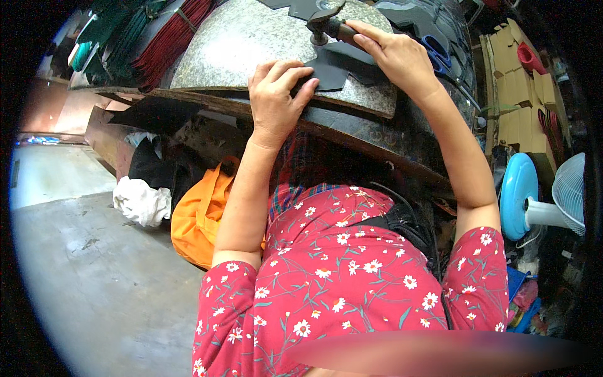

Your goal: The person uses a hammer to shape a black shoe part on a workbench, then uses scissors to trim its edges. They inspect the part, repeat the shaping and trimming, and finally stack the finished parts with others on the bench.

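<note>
My right hand [402, 61] is closed round the handle of a hammer [321, 26]. The dark hammer head stands over a flat black cut piece [330, 74], its face low against or just above it; I cannot tell which. That piece lies on a speckled grey stone slab [220, 56]. My left hand [276, 94] rests at the slab's near edge, with thumb and fingertips bent onto the left end of the black piece and holding it. More flat black pieces [295, 7] lie at the slab's far side.
Bundles of dark red strips [173, 47] and green strips [116, 44] lie left of the slab. Blue-handled scissors [438, 51] are at its right. Beside me stand a fan [568, 195] and cardboard boxes [515, 94]. An orange bag [201, 220] and white cloth [143, 201] sit below the bench.
</note>
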A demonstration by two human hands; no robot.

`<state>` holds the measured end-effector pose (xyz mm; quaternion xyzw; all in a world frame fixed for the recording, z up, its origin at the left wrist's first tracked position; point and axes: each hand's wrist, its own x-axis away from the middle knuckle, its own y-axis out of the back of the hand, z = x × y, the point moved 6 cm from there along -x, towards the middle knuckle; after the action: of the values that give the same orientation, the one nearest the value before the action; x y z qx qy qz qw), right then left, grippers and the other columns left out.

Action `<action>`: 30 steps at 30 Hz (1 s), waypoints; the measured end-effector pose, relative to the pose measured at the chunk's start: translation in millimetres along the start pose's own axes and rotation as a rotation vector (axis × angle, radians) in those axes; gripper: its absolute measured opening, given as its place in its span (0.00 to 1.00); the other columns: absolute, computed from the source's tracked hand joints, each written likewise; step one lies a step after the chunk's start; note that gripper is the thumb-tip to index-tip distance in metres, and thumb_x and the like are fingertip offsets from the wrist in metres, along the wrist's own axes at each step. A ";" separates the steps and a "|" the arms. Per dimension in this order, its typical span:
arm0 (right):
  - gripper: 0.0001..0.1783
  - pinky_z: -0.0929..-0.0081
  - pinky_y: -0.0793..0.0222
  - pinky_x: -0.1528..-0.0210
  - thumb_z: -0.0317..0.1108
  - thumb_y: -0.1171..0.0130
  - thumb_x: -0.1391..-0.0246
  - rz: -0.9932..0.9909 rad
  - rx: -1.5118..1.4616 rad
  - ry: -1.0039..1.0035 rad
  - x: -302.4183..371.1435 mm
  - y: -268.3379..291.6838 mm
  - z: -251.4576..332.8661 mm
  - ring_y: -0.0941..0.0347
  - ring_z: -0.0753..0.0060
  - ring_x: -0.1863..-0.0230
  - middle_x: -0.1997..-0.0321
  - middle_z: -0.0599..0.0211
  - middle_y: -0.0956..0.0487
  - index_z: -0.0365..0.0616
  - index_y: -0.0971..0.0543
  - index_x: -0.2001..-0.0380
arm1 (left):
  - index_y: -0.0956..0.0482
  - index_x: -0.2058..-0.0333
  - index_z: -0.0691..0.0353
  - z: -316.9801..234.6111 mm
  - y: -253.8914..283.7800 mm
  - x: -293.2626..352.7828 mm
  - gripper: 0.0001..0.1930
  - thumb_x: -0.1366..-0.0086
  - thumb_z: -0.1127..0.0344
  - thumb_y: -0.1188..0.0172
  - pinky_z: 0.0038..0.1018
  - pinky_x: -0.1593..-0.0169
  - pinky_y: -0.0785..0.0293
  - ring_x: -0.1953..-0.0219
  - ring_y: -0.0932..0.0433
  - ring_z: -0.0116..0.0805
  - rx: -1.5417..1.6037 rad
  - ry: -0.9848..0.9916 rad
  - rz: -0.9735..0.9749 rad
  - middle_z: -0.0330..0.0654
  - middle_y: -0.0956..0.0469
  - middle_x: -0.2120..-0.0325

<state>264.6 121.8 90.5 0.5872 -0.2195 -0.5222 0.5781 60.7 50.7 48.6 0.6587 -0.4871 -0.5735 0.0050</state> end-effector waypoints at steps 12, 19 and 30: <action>0.20 0.58 0.23 0.61 0.58 0.52 0.35 0.037 0.012 -0.056 3.4 10.4 6.3 0.19 0.48 0.62 0.61 0.57 0.16 0.80 0.24 0.42 | 0.15 0.66 0.54 2.7 -4.0 3.0 0.07 0.43 0.63 0.32 0.34 0.49 0.31 0.55 0.24 0.39 -0.043 0.029 0.011 0.35 0.18 0.62; 0.20 0.53 0.23 0.61 0.57 0.49 0.36 -0.136 -0.190 -0.157 32.1 27.5 -48.4 0.18 0.49 0.63 0.63 0.55 0.16 0.75 0.22 0.44 | 0.16 0.66 0.51 0.3 -6.8 3.9 0.08 0.44 0.60 0.32 0.34 0.50 0.34 0.55 0.26 0.38 -0.058 0.021 -0.014 0.33 0.20 0.63; 0.20 0.61 0.23 0.60 0.56 0.49 0.35 -0.126 -0.270 -0.250 71.8 44.7 -76.2 0.18 0.51 0.63 0.65 0.57 0.16 0.74 0.22 0.43 | 0.16 0.66 0.51 0.0 -5.7 4.9 0.07 0.44 0.63 0.34 0.35 0.50 0.33 0.57 0.26 0.38 -0.067 0.027 -0.031 0.34 0.21 0.63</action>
<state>372.0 83.7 89.0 0.4476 -0.1802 -0.6509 0.5861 63.7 50.5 41.7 0.6732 -0.4575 -0.5804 0.0247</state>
